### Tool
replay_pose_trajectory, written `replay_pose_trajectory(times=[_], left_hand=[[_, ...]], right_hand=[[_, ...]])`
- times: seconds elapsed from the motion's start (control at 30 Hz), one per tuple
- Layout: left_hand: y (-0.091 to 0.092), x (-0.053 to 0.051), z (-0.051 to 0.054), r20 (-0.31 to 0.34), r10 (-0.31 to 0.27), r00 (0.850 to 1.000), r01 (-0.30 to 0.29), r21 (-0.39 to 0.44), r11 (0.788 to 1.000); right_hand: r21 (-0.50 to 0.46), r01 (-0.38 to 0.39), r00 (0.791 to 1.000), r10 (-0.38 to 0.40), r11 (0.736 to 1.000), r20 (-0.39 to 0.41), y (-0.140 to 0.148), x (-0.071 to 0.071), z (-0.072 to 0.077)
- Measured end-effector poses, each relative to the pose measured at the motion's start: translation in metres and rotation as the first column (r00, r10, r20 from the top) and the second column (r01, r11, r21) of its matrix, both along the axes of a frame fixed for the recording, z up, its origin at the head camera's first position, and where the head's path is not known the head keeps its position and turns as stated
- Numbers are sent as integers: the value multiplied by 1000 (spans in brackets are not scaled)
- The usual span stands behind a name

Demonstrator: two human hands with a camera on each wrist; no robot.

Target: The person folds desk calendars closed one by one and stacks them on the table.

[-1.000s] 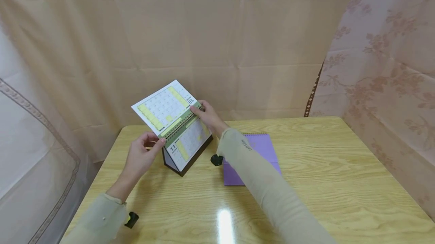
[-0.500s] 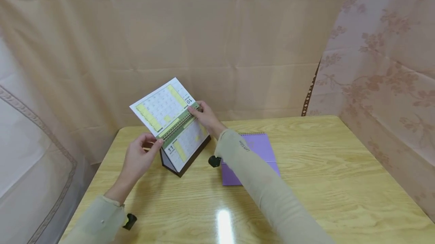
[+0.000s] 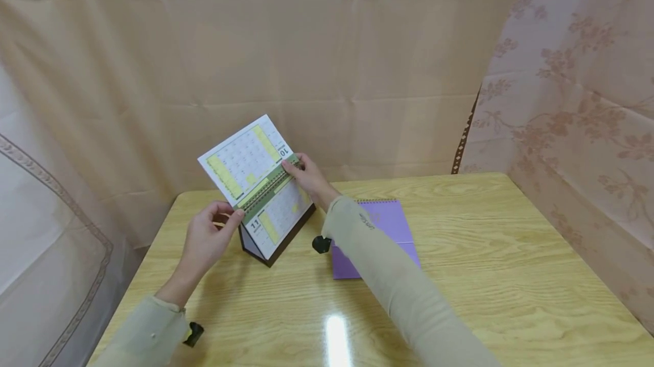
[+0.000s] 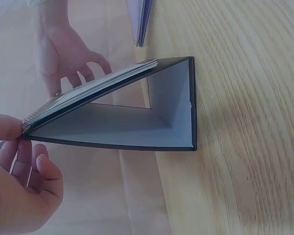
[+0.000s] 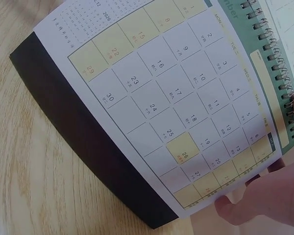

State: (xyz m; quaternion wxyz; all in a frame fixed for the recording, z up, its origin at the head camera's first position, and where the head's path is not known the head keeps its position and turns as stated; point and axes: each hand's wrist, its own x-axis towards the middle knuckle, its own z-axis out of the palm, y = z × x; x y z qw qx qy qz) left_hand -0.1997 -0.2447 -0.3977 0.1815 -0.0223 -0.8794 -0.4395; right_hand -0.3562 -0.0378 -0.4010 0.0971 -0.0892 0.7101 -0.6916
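Starting at the far left, I'm seeing the white curtain point(image 3: 41, 253) hanging, then the left hand point(image 3: 206, 239) pinching the near end of the coil binding point(image 3: 264, 188), thumb in front, fingers behind. Next, the desk calendar point(image 3: 283, 220) is standing base-down, seemingly on the table point(image 3: 490, 253), with its page marked 11 facing me and its page marked 10 point(image 3: 244, 157) rising beyond the coils, upside down. Just now that upper page is tipping slightly more upright than a second ago; I'm reading this as a small adjustment of the leaf, the calendar itself being steadied. Against the earlier frame, both hands are keeping the same spots and my head view is drifting slightly. Rightward, the right hand point(image 3: 310, 179) is pinching the binding's far end, and the purple pad point(image 3: 394, 224) is lying partly behind the right sleeve point(image 3: 395, 276).
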Motion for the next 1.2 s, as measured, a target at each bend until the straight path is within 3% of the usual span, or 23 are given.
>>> replay_pose_trajectory(times=[0.7, 1.2], left_hand=[[-3, 1, -2, -104, -1, 995, -3, -42, 999], [-2, 1, 0, -103, 5, 995, -12, -67, 998]], right_hand=[[-30, -29, 999, 30, 999, 13, 0, -1, -5], [22, 14, 998, -13, 1000, -62, 0, 2, 0]])
